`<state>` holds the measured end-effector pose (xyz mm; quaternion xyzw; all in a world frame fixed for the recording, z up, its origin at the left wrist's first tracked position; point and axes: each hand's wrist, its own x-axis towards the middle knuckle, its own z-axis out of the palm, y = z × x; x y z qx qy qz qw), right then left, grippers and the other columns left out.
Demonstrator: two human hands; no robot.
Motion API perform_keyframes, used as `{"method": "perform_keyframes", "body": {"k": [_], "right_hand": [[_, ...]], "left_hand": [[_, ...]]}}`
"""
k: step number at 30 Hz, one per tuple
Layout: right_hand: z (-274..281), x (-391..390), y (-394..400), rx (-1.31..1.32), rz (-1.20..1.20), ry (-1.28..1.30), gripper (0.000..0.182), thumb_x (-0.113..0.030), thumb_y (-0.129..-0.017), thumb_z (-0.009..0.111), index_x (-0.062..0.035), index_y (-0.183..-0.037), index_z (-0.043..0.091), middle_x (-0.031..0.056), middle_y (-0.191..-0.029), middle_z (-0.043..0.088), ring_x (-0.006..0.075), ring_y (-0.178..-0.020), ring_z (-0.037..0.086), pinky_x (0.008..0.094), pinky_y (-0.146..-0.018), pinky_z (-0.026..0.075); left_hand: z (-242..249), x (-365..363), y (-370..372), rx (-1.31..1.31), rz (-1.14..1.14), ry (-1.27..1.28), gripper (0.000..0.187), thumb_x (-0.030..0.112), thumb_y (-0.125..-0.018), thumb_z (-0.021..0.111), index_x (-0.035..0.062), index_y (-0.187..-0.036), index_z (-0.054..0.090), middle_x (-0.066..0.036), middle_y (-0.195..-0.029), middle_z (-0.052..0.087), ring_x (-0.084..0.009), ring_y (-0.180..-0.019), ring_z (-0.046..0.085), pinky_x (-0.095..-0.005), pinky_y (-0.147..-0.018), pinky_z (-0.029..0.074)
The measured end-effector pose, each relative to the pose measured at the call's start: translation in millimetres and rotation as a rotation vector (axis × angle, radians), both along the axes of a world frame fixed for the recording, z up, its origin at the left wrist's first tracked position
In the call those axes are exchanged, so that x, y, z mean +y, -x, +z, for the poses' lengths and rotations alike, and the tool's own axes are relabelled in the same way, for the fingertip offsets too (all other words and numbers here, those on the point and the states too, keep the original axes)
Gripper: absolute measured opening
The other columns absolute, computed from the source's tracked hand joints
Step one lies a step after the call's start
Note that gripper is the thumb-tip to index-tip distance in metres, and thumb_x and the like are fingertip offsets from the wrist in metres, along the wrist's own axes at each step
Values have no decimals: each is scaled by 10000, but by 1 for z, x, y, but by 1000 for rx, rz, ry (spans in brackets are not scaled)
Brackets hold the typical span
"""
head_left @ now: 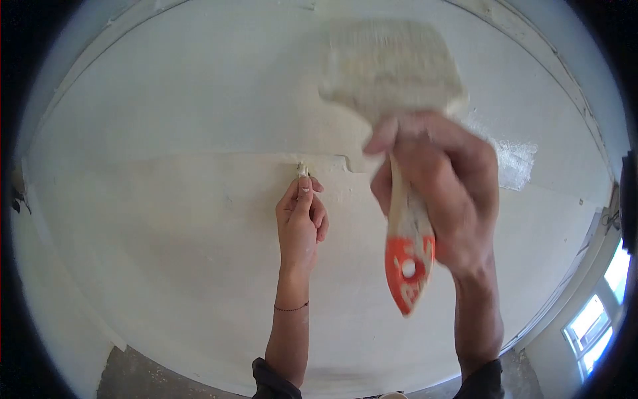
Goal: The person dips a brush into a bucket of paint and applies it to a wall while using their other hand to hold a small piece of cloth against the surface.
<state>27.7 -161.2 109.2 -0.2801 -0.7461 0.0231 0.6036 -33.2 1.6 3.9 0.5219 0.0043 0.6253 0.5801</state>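
Note:
My right hand (442, 189) is closed round the handle of a wide paintbrush (395, 66), raised in front of the wall with its bristles up. The handle's lower end is red with a hole and whitish smears; the bristles are coated off-white and slightly blurred. My left hand (304, 206), to the left and lower, pinches a small whitish piece (302, 169) against the pale wall (199, 199). What exactly that piece is cannot be made out. A wet, glossy white patch (515, 165) shows on the wall to the right of my right hand.
A pale seam with a small notch (347, 163) runs across the wall by my left hand. At the lower right is a window (588, 322). The rim of a container (393, 396) shows at the bottom edge. Dark cables (613, 218) hang at the right.

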Motion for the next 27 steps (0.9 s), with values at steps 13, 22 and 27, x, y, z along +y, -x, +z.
{"method": "perform_keyframes", "body": {"k": [13, 22, 27], "right_hand": [[10, 18, 2, -73, -113, -178, 259, -139, -893, 453, 64, -846, 607, 106, -877, 625, 119, -543, 565, 244, -470, 425], [-31, 11, 1, 25, 39, -27, 268, -115, -905, 401, 59, -917, 605, 157, -804, 602, 138, -507, 524, 246, -423, 413], [1, 9, -1, 93, 32, -320, 284, -121, -936, 373, 40, -988, 601, 142, -787, 604, 110, -462, 481, 209, -370, 380]], "left_hand": [[-6, 7, -8, -91, -133, 25, 324, 323, -1016, 417, 58, -857, 513, 55, -515, 302, -35, -408, 230, -206, -349, 202], [0, -3, 0, -30, -8, 9, 347, 340, -1017, 408, 55, -849, 512, 50, -493, 293, -42, -389, 223, -213, -346, 191], [-6, 5, -9, -61, -65, 5, 335, 332, -1020, 403, 65, -848, 510, 46, -500, 302, -42, -381, 228, -215, -344, 191]]}}
